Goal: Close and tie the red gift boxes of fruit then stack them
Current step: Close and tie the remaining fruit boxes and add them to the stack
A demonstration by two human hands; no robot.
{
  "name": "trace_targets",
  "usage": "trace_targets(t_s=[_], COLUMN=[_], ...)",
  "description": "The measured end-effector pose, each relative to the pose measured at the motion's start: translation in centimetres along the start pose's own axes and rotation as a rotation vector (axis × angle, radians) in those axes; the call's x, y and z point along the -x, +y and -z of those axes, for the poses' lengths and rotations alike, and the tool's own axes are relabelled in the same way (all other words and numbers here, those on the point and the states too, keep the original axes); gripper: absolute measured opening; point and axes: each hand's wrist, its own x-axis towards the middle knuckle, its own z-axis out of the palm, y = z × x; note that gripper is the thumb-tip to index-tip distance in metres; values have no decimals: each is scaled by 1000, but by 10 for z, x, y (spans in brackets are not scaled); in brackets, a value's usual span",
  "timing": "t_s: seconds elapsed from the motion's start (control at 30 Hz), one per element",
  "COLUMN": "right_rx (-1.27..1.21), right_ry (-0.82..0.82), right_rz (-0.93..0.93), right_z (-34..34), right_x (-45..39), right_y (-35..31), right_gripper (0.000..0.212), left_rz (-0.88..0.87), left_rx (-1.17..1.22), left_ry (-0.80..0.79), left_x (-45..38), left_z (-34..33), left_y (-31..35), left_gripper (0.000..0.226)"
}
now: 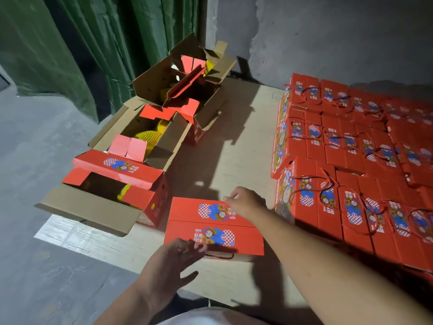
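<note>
floor: grey concrete | wall: bare grey | curtain: dark green | board: pale wood

Your closed red gift box lies flat before you; open boxes left, tied stack right.

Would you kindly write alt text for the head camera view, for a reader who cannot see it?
A person's left hand and right hand reach over a closed red gift box on a pale board. To its left stand three open boxes showing yellow-netted fruit; on the right is a stack of closed, corded red boxes.
</note>
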Motion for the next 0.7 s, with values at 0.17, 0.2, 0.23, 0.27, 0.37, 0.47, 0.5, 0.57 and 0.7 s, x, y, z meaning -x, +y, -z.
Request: trace_targets(t_s=[0.17, 0.2, 0.23, 0.27, 0.37, 0.47, 0.5, 0.57, 0.7], right_rx=[-432, -455, -472, -487, -332, 61, 193, 347, 65], right_ry=[-119, -114, -114, -124, -86, -10, -8, -93, -83], right_rz=[246, 279, 300, 319, 402, 349, 246, 38, 79], right_z=[4, 4, 4, 3, 4, 4, 2, -4, -9], right_x=[8, 11, 16, 20, 30, 15, 9, 2, -4], right_y=[-21, -23, -24, -22, -16, -16, -17, -18, -16], right_gripper=[38, 38, 38, 38, 48, 55, 56, 66, 37], left_rz=[-184, -210, -231, -242, -251, -254, -248, -237, -222], left_rx=[-47, -64, -84, -114, -208, -280, -287, -296, -285], left_ry=[-76, -78, -74, -69, -68, -93, -98, -99, -93], left_x=[20, 22, 23, 24, 20, 17, 16, 16, 15], left_z=[-19, -21, -23, -25, -27, -30, -31, -32, -28], left_y=[35, 40, 44, 46, 47, 45, 45, 45, 45], left_gripper=[16, 21, 26, 31, 38, 48, 51, 49, 38])
